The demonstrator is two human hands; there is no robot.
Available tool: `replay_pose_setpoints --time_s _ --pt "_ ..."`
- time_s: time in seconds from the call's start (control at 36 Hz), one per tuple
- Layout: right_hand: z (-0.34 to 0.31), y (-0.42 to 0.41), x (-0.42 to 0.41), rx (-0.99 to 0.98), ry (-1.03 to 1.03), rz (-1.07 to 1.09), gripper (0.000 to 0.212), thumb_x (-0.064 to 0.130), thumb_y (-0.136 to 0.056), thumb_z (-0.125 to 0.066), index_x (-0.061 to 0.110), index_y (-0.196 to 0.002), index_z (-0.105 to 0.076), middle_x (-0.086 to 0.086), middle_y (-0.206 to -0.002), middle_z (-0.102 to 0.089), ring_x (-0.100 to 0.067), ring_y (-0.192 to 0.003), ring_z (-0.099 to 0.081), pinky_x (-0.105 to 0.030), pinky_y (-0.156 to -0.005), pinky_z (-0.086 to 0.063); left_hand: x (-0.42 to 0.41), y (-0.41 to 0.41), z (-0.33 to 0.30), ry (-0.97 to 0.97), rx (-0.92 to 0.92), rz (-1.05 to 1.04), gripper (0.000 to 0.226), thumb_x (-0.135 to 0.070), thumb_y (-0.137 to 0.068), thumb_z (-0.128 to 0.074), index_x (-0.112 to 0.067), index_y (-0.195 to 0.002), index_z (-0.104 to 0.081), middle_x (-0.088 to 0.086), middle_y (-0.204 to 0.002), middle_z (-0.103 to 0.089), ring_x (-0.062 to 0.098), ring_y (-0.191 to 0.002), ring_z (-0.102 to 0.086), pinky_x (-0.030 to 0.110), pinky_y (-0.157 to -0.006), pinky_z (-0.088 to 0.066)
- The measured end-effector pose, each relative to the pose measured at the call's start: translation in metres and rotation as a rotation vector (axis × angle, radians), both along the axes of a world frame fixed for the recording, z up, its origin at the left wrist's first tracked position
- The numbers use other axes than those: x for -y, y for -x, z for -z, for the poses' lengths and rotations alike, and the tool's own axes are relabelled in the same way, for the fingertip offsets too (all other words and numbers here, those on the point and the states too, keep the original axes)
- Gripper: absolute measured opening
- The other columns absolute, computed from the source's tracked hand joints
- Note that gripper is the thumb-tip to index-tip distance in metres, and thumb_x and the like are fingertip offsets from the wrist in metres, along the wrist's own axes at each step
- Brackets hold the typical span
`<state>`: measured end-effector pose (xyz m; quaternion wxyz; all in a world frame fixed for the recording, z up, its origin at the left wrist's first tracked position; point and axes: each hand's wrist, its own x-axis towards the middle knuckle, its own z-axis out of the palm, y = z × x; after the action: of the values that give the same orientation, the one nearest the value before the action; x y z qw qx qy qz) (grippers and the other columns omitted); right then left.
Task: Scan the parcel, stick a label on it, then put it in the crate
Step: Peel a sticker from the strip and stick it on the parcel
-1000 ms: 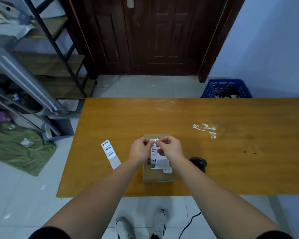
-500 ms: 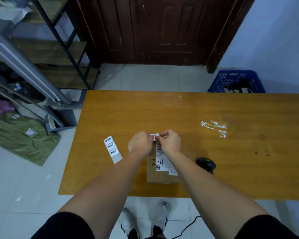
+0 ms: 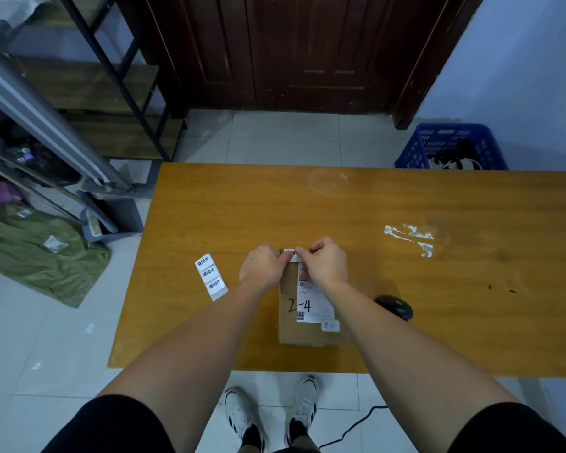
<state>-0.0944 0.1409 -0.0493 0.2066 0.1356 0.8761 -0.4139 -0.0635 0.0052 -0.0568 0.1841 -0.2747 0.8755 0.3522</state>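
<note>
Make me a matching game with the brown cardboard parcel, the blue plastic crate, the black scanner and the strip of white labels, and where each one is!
Things:
1. brown cardboard parcel
2. blue plastic crate
3. black handheld scanner
4. strip of white labels

Places:
A. on the floor beyond the table's far right edge
B. on the table, left of the left hand
C. on the table, under both hands
D. on the table, right of the parcel

Pairs: 1-C, 2-A, 3-D, 4-B
</note>
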Motion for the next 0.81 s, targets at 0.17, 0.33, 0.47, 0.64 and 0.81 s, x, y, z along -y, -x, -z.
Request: replay_pose_setpoints --time_s 0.17,0.33,0.47,0.64,0.81 --pt "-0.001 0.004 0.003 0.009 -0.063 0.005 0.034 0.047 -0.088 -0.075 0.022 -0.092 -0.052 0.004 -0.065 -0.071 -0.008 -0.043 -0.07 -0.038 -0.06 -0.066 0.007 0.004 0.004 -0.253 0.007 -0.104 0.046 -0.055 -0.097 -0.056 -0.017 -0.072 -0.048 0.001 -0.064 -0.054 0.018 -0.06 -0.05 0.033 -0.054 -0.034" --pt "0.004 0.003 0.001 -0.033 -0.113 -0.064 0.021 0.041 -0.099 -0.063 0.023 -0.094 -0.052 0.003 -0.069 -0.073 -0.013 -0.049 -0.073 -0.044 -0.067 -0.065 0.006 0.003 0.002 -0.292 0.01 -0.106 0.046 -0.049 -0.101 -0.052 -0.015 -0.07 -0.048 0.004 -0.064 -0.053 0.021 -0.059 -0.049 0.033 -0.059 -0.037" --pt "0.007 -0.005 -0.006 -0.065 -0.108 -0.202 0.04 0.055 -0.086 -0.075 0.023 -0.1 -0.055 0.003 -0.072 -0.073 -0.015 -0.065 -0.073 -0.041 -0.065 -0.061 0.012 -0.008 -0.002 -0.274 0.023 0.027 0.041 -0.046 -0.102 -0.052 -0.007 -0.09 -0.054 0.013 -0.083 -0.061 0.025 -0.074 -0.052 0.034 -0.064 -0.037" --pt "0.013 -0.009 -0.006 -0.085 -0.114 -0.212 0.018 0.039 -0.093 -0.07 0.027 -0.098 -0.057 0.006 -0.079 -0.071 -0.019 -0.076 -0.073 -0.04 -0.071 -0.06 0.012 -0.021 -0.005 -0.295 -0.017 0.048 0.038 -0.042 -0.101 -0.056 -0.004 -0.099 -0.056 0.013 -0.088 -0.064 0.022 -0.074 -0.052 0.035 -0.066 -0.04" --pt "0.007 -0.007 0.0 -0.055 -0.169 -0.15 0.004 0.029 -0.093 -0.06 0.029 -0.089 -0.06 0.007 -0.08 -0.069 -0.019 -0.075 -0.066 -0.028 -0.056 -0.045 0.002 -0.018 -0.006 -0.365 0.026 -0.157 0.023 -0.034 -0.096 -0.055 -0.015 -0.085 -0.047 0.01 -0.081 -0.056 0.024 -0.072 -0.048 0.037 -0.067 -0.035"
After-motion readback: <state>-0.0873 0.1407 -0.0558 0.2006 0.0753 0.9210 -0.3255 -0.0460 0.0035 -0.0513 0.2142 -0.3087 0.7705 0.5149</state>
